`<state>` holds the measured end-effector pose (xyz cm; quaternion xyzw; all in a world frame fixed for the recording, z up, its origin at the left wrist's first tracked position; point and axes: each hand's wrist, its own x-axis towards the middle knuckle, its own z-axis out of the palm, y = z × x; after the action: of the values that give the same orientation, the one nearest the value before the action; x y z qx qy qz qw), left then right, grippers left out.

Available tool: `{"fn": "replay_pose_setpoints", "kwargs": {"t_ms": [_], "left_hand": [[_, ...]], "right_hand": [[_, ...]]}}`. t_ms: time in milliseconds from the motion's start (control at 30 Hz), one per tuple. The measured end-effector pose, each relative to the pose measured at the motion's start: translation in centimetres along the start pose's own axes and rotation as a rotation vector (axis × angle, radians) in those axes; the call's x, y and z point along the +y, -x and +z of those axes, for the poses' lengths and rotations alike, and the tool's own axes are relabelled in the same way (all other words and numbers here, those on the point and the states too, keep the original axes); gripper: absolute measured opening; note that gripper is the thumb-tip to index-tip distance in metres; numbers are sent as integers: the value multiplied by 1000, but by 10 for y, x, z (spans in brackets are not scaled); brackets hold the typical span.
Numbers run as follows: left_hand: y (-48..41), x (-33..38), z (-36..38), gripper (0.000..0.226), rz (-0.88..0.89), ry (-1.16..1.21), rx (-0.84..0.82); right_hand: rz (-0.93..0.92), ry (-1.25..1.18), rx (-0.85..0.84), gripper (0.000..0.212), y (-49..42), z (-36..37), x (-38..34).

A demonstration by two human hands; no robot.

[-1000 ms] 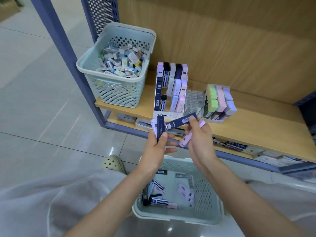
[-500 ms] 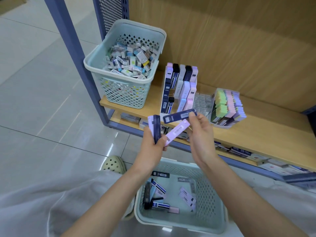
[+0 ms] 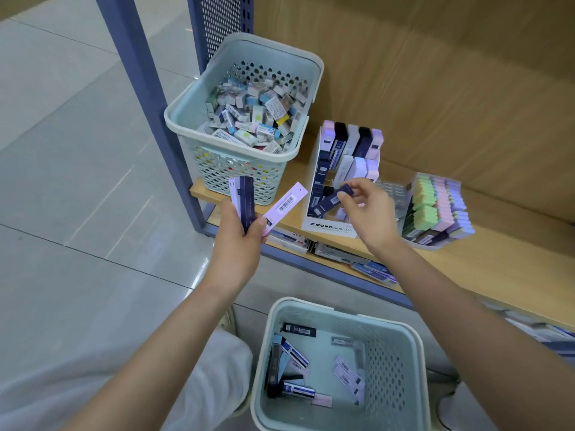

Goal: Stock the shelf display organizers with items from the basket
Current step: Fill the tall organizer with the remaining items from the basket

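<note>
Bare forearms (image 3: 174, 340), loose white trousers (image 3: 93, 387) over the knees.

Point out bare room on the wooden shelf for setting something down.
Bare wooden shelf lies right of the clear tray of pastel blocks. Crowded leftward: white cardboard MONO organizer and full pale-green plastic basket stand close together.

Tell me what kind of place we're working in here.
Probably a stationery shop aisle: a blue-framed wooden shelf holds a MONO display organizer of slim cases, a tray of pastel blocks, and a basket heaped with small boxed items.
</note>
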<state>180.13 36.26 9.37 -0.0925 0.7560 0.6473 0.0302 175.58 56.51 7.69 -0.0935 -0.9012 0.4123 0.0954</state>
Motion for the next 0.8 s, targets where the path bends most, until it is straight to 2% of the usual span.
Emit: {"fn": "replay_pose_setpoints", "kwargs": {"t_ms": [133, 300, 433, 533, 700, 800], "left_hand": [[-6, -3, 2, 19, -9, 4, -2], [-10, -4, 6, 19, 1, 17, -3], [-12, -4, 8, 21, 6, 10, 0], [-13, -4, 10, 20, -8, 5, -6], [-12, -5, 13, 18, -15, -2, -16], [-10, -4, 15, 18, -20, 0, -36]], "right_hand": [[-115, 185, -78, 15, -6, 4, 5], [-183, 276, -177, 24, -13, 15, 9], [-166, 367, -264, 27, -18, 25, 8], [-133, 370, -243, 22, -19, 31, 8], [-275, 557, -149, 22, -13, 33, 8], [-277, 595, -181, 27, -14, 33, 9]]}}
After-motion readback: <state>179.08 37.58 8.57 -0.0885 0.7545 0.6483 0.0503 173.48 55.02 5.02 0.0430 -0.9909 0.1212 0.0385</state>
